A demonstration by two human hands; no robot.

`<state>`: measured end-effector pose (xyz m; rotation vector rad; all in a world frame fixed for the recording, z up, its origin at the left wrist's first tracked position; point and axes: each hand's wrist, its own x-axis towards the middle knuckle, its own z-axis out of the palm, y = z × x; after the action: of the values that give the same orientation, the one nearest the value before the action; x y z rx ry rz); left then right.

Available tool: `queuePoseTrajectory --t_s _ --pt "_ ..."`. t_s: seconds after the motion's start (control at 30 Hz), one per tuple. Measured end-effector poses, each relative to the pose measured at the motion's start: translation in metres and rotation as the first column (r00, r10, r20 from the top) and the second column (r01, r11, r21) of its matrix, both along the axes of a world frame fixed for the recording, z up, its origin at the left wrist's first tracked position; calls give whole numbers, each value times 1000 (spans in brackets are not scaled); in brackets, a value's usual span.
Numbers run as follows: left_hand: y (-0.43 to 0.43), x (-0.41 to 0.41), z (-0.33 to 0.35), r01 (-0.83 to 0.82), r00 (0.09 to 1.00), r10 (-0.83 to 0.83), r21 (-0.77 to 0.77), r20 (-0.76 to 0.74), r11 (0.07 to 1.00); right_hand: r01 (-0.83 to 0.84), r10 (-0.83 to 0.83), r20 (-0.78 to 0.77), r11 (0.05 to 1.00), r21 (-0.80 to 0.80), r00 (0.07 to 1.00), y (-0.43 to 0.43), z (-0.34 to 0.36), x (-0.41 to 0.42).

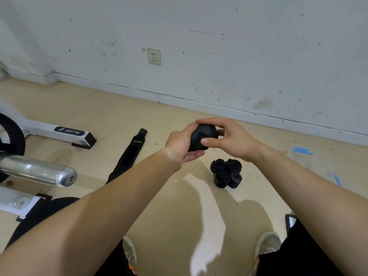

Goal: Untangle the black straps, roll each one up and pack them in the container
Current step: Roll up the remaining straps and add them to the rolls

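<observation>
Both hands hold a rolled black strap (201,136) in the air above the floor. My left hand (179,144) grips the roll from the left and below. My right hand (229,138) pinches it from the right, thumb on its near face. Several rolled black straps (226,173) sit in a cluster on the floor just below the hands. One flat, unrolled black strap (127,156) with yellow lettering lies stretched out on the floor to the left, its near end hidden behind my left forearm. No container shows in the head view.
A white exercise machine frame (65,134) and a chrome bar end (39,172) stand at the left. The white wall (219,56) with a socket runs along the back. My shoes (266,242) are at the bottom. Blue tape (301,150) marks the floor at right.
</observation>
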<state>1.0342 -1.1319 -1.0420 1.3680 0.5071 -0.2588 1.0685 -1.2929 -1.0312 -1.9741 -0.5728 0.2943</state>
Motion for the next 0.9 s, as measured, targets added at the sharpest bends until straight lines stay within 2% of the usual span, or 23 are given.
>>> queuePoseTrajectory --t_s 0.1,0.2,0.3,0.37,0.53,0.73,0.83,0.9 --pt "2 -4 -3 27 999 -23 144 -36 989 58 -58 -28 998 22 998 5 -8 -3" --pt "6 -5 -3 108 989 -133 298 65 948 186 -154 -222 973 134 963 4 -8 -4" --pt "6 -10 -3 254 926 -327 330 188 909 249 -172 -373 954 169 912 -9 -5 -1" --pt "3 -10 -10 290 912 -359 310 196 905 269 -179 -447 952 147 876 -16 -5 -2" --pt "-11 -8 -42 256 955 -274 154 110 954 365 -245 -581 926 98 776 -15 -38 -3" --pt "-15 2 -94 227 972 -222 55 -76 972 401 -174 -732 904 146 659 -20 -103 -3" --pt "-17 10 -121 218 960 -208 35 -185 975 447 -240 -710 887 117 662 -15 -136 2" --pt "-19 19 -142 218 953 -190 99 -238 971 496 -346 -656 867 48 670 -9 -157 5"
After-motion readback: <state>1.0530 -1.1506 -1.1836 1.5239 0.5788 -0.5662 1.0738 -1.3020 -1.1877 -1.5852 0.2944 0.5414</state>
